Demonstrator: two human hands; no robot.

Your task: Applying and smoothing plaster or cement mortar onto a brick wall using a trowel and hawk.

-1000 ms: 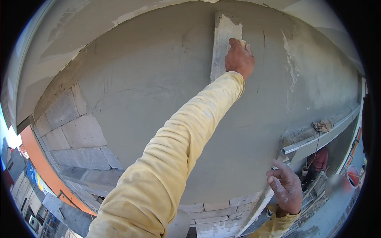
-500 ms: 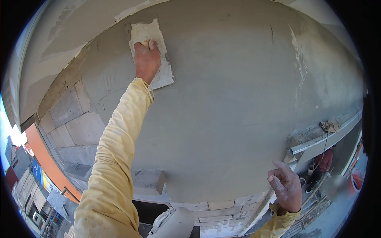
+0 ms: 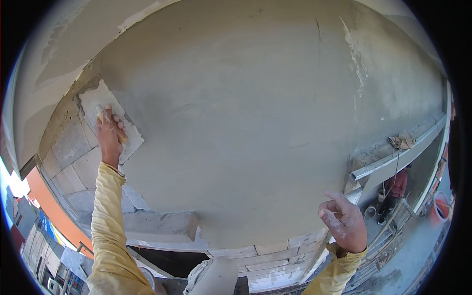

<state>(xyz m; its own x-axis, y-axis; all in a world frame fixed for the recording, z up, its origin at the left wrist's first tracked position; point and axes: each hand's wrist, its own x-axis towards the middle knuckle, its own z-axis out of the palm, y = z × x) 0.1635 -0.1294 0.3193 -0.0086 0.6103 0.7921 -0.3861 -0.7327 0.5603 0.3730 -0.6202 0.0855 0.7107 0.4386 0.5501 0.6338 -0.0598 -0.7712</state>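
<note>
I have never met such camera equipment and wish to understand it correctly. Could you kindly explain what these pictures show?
There is no machine: a person in yellow sleeves works by hand. The view comes from a wide fisheye camera on the person's head, so straight edges look bent. Ahead is a wall with a smooth grey coating; at the left, pale rectangular blocks show uncovered. The left hand grips the brownish handle of a flat, pale, rectangular float, held at the wall's left part. The right hand is half open, with nothing visible in it. Farther right, a crumpled brown cloth lies on a grey concrete ledge, and a round reddish bucket is below.
</note>
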